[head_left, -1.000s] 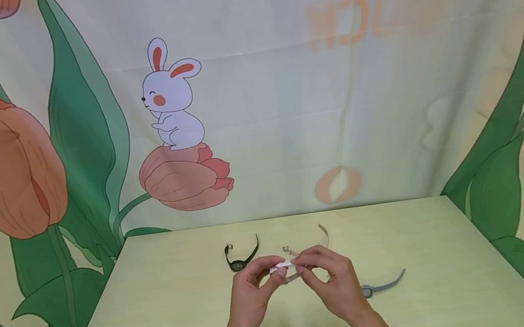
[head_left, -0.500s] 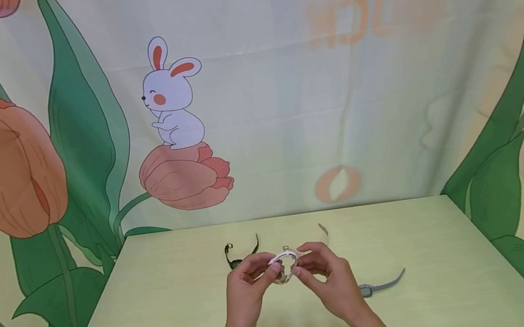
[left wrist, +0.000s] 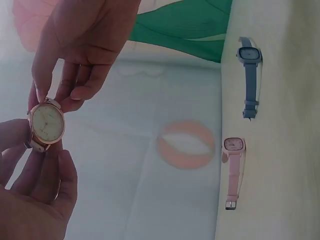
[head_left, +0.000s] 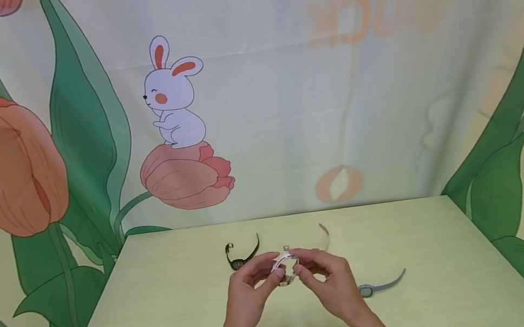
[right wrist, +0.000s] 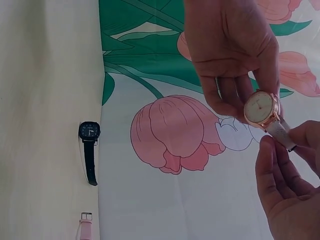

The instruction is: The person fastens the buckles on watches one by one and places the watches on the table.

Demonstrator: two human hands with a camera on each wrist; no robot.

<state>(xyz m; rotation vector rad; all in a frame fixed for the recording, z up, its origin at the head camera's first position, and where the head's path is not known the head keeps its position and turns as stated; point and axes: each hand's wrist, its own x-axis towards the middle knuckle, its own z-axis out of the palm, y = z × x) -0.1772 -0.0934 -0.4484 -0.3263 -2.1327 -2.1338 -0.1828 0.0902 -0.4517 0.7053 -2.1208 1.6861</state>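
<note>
Tabletop, watch pinched, left grip, right grip

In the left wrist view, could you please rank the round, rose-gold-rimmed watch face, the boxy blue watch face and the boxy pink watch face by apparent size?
1. Round watch face: clearly largest, though possibly nearer the camera.
2. Blue watch face and pink watch face: too alike to rank.

Indoor tabletop setup, room type unclear: a pale yellow-green rectangular table fronts a tulip-printed, grey-white fabric curtain.
</note>
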